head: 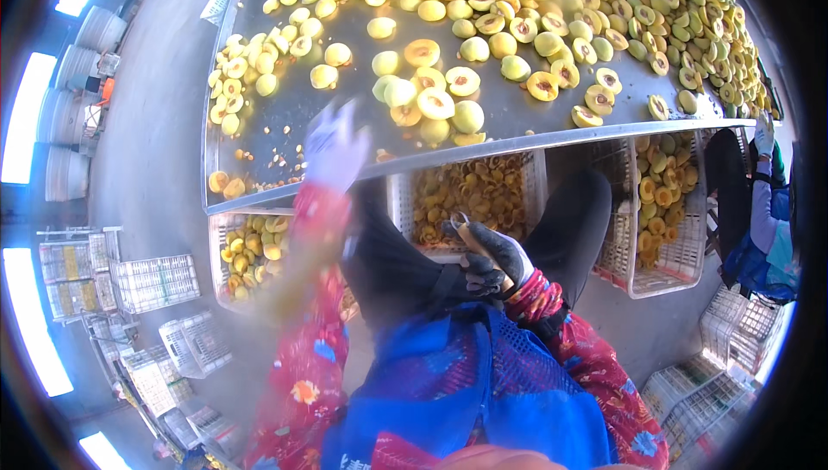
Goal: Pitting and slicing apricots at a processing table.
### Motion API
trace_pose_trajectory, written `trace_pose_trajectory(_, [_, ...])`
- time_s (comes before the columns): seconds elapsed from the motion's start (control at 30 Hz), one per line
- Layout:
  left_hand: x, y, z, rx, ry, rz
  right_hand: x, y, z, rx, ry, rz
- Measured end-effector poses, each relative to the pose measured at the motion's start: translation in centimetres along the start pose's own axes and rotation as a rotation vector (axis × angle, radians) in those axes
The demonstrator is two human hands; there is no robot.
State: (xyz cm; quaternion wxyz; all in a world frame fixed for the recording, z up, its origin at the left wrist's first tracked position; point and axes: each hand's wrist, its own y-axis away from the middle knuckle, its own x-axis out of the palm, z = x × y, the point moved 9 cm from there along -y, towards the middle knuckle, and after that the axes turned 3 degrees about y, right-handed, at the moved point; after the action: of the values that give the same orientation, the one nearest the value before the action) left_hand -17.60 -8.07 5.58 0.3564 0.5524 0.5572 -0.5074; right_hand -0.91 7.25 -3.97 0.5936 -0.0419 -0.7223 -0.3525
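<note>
My left hand (336, 143), in a pale glove, is blurred over the front edge of a metal table (349, 114). Its fingers look spread, with nothing visible in them. Halved yellow-green stone fruits (435, 102) lie just beyond it, some cut face up. A blurred yellowish streak (291, 282) hangs below my left forearm; what it is cannot be made out. Low over my lap, my right hand (495, 260), in a dark-coated glove, grips a pitting tool (475, 240) by its wooden handle. The tool's curved metal tip points toward the table.
A large fruit heap (673, 24) covers the table's far right. Beneath the front edge stand a left crate (220, 269), a middle crate (400, 205) and a right crate (666, 279), all holding fruit pieces. A co-worker's gloved hand (764, 137) is at far right. Plastic crates (155, 282) stand at left.
</note>
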Motion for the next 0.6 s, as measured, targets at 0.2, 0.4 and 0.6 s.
trace_pose_trajectory(0.2, [6.8,-6.4,-2.1,0.013,0.097,0.291,0.6,1.9,2.0,-0.150,0.370,-0.205])
trace_pose_trajectory(0.4, [4.1,0.4,-1.5,0.075,0.970,-0.036,1.9,1.7,4.9,-0.448,0.948,-0.357])
trace_pose_trajectory(0.6, [3.1,6.1,-7.4,0.174,0.648,-0.012,8.5,3.9,5.0,-1.231,1.948,-0.294])
